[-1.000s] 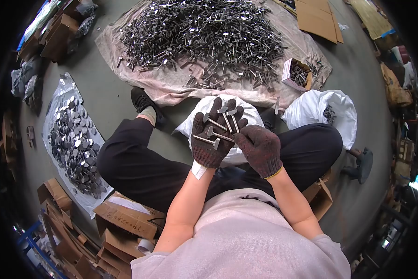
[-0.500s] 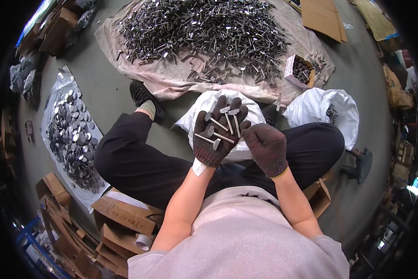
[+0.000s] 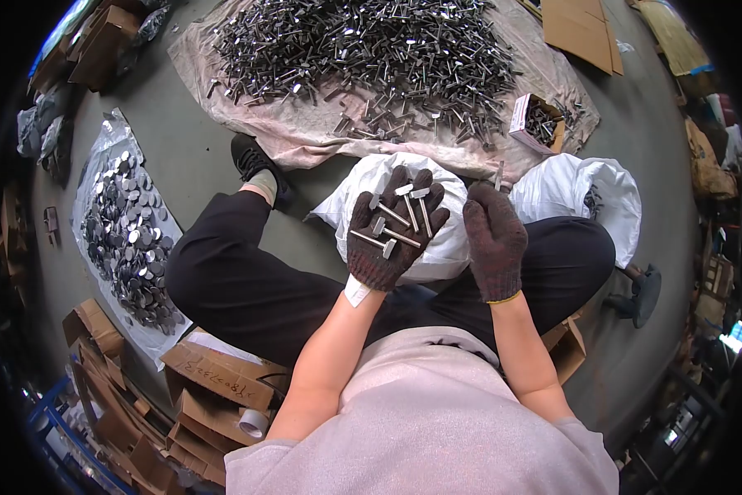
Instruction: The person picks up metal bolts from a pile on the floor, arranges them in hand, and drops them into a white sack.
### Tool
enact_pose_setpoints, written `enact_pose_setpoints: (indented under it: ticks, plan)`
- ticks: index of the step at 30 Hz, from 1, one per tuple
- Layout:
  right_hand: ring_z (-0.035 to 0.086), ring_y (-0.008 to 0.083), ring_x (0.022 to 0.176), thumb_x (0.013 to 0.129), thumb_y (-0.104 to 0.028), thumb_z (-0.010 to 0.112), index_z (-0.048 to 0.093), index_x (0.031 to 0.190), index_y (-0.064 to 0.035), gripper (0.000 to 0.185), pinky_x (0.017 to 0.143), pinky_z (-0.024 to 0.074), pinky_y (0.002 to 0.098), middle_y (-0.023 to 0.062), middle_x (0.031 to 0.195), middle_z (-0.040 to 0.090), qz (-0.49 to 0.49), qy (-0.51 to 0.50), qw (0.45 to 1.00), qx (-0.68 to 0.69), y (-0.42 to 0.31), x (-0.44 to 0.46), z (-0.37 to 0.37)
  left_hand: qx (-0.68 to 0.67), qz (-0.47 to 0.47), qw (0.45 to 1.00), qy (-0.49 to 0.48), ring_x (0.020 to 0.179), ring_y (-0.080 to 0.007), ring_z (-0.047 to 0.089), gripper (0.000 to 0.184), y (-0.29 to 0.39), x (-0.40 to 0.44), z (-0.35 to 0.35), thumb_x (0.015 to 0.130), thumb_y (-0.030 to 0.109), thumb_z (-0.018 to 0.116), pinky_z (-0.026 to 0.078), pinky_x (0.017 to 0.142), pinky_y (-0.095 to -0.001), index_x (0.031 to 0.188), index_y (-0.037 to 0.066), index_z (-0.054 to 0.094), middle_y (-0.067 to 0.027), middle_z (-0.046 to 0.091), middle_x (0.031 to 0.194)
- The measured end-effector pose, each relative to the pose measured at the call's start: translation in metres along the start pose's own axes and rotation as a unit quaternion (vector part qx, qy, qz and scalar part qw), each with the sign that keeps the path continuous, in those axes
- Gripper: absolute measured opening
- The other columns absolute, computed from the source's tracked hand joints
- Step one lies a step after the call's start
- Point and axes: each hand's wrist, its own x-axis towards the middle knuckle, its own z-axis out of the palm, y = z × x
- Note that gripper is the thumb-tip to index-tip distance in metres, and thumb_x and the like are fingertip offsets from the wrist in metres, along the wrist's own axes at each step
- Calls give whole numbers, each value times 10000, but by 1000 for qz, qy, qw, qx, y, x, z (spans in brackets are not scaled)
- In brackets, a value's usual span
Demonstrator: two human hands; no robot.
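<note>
My left hand [image 3: 385, 262], in a dark knitted glove, is palm up with its fingers spread. Several T-shaped metal bolts [image 3: 390, 241] rest across its palm and fingers. To its right, my right hand [image 3: 496, 247], gloved alike, has its fingers drawn together and pointing away from me. What those fingers hold, if anything, is hidden. Just beyond their tips another T-shaped bolt [image 3: 500, 173] shows near the cloth's edge. Behind my left hand a white woven sack [image 3: 346, 202] stands between my legs.
A large heap of T-shaped bolts [image 3: 363, 49] covers a pinkish cloth [image 3: 305, 148]. On it stands a small box of parts [image 3: 519, 115]. A second white sack [image 3: 544, 190] lies at right. Round metal discs [image 3: 132, 231] sit on plastic sheeting at left, cardboard boxes [image 3: 222, 371] nearer me.
My right hand has moved away from my left, to the right and forward, towards the lone bolt by the cloth. My left hand stays nearly in place with the same bolts on it.
</note>
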Motion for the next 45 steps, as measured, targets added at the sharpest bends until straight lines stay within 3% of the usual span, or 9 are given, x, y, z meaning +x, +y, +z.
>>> enact_pose_setpoints:
  ticks: [3, 5, 7, 9, 11, 17, 20, 26, 45]
  plan:
    - [691, 263, 978, 965, -221, 650, 596, 1303, 11, 413, 874, 533, 365, 173, 1098, 702, -155, 48, 970, -180, -8, 7, 11, -71, 0, 997, -1, 1449, -323, 342, 621, 2, 1, 1, 1020, 452, 430, 235, 1193, -519, 1537, 116, 360, -138, 355, 1589]
    - [563, 403, 1219, 958, -298, 586, 517, 1360, -32, 487, 1014, 481, 433, 243, 1335, 559, -188, 75, 941, -271, -10, 10, 31, -118, -5, 993, -2, 1427, -274, 389, 588, 2, 3, 4, 1039, 418, 418, 295, 1173, -476, 1527, 96, 364, -112, 393, 1571]
    - [566, 397, 1210, 964, -326, 566, 513, 1354, -22, 498, 1010, 480, 443, 240, 1327, 560, -52, 8, 982, -182, -13, 15, 63, -139, -11, 990, -5, 1416, -250, 413, 571, -4, 5, 11, 1048, 401, 412, 326, 1162, -454, 1521, 85, 365, -99, 412, 1562]
    - [503, 272, 1325, 1024, -586, 419, 391, 1505, -48, 723, 1101, 381, 363, 180, 1458, 510, 52, -158, 986, -17, -15, 15, 72, 252, 90, 954, 134, 1390, -239, 429, 504, -17, 10, 24, 1051, 300, 446, 340, 1156, -402, 1505, 84, 398, -85, 457, 1518]
    - [550, 302, 1207, 1039, -369, 452, 545, 1282, -42, 417, 989, 465, 454, 139, 1309, 567, 325, -155, 784, 505, -5, 30, 84, 19, 77, 988, 134, 1374, -225, 435, 473, -17, 29, -18, 1049, 196, 438, 360, 1136, -349, 1505, 75, 394, -75, 457, 1506]
    - [396, 328, 1398, 1037, -520, 420, 466, 1461, -100, 598, 1158, 305, 517, 137, 1524, 445, 159, -244, 415, 862, 16, 32, 81, 371, 247, 892, 76, 1390, -195, 422, 460, -28, 39, 18, 1075, 241, 406, 387, 1113, -419, 1499, 61, 394, -91, 449, 1511]
    - [364, 365, 1427, 1021, -518, 439, 468, 1471, -106, 610, 1175, 266, 578, 162, 1543, 421, 208, -195, 425, 859, 25, 35, 72, 475, 291, 829, 46, 1395, -185, 418, 459, -28, 42, 30, 1083, 255, 396, 396, 1105, -442, 1497, 57, 394, -96, 446, 1513]
    - [407, 395, 1398, 1008, -472, 500, 562, 1403, -128, 528, 1163, 273, 625, 186, 1507, 465, 247, -181, 463, 832, 45, 30, 72, 383, 189, 823, 374, 1322, -183, 487, 551, 43, 20, 13, 989, 485, 550, 321, 1076, -407, 1407, 125, 544, -62, 544, 1440]
    - [476, 411, 1346, 984, -428, 567, 586, 1387, -125, 505, 1145, 313, 637, 205, 1438, 535, 289, -169, 466, 819, 55, 24, 55, 271, 165, 855, 411, 1183, -204, 531, 686, 64, 7, -22, 965, 561, 584, 372, 1017, -382, 1451, 88, 479, -58, 596, 1325]
